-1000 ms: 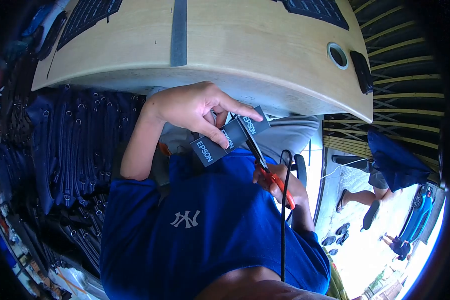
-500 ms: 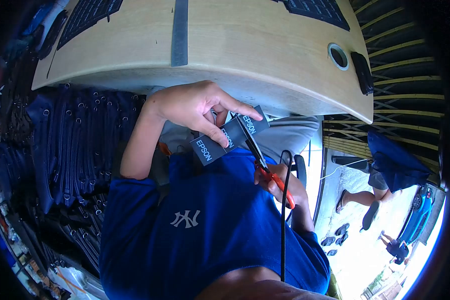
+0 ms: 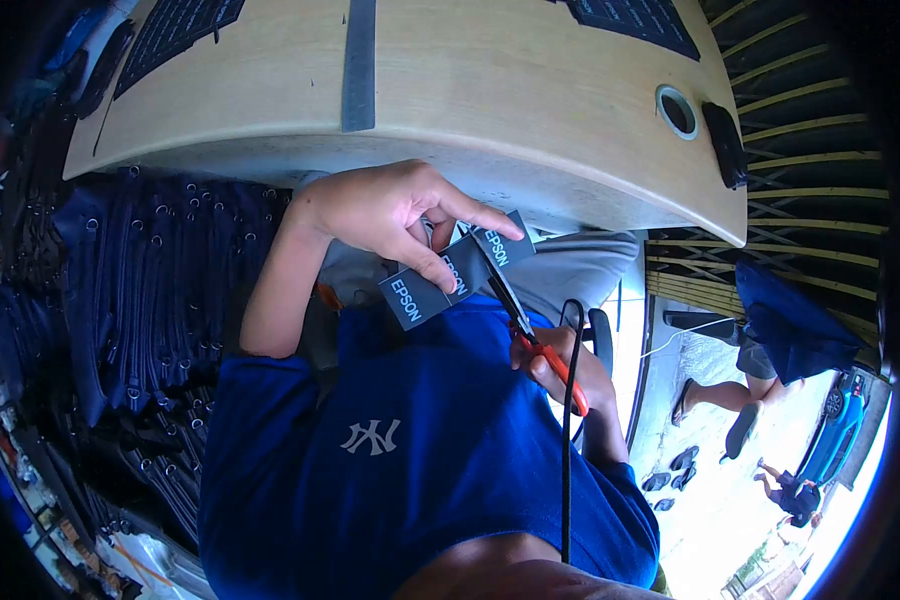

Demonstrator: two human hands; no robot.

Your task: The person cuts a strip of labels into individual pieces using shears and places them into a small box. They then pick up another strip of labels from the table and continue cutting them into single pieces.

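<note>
My left hand (image 3: pixel 410 215) pinches a dark strip (image 3: pixel 407 300) printed with white EPSON labels, thumb and fingers closed on it. My right hand (image 3: pixel 580 368) is wrapped round the red handles of a pair of scissors (image 3: pixel 548 358). The scissors' blades point up and left and lie across the strip between two labels, near the left hand's fingers. Both hands are above the lap, just below the table edge.
The wooden table (image 3: pixel 470 90) bears a metal ruler (image 3: pixel 360 70), a roll of tape (image 3: pixel 676 112), a black item (image 3: pixel 723 146) and dark printed sheets (image 3: pixel 640 22). Dark straps with metal rings (image 3: pixel 155 290) hang at left. A co-worker's legs (image 3: pixel 720 397) show at right.
The scissors' blades look slightly closer together, and my right hand has shifted a little. My left hand and the strip are almost unmoved. A distant person at right has moved slightly.
</note>
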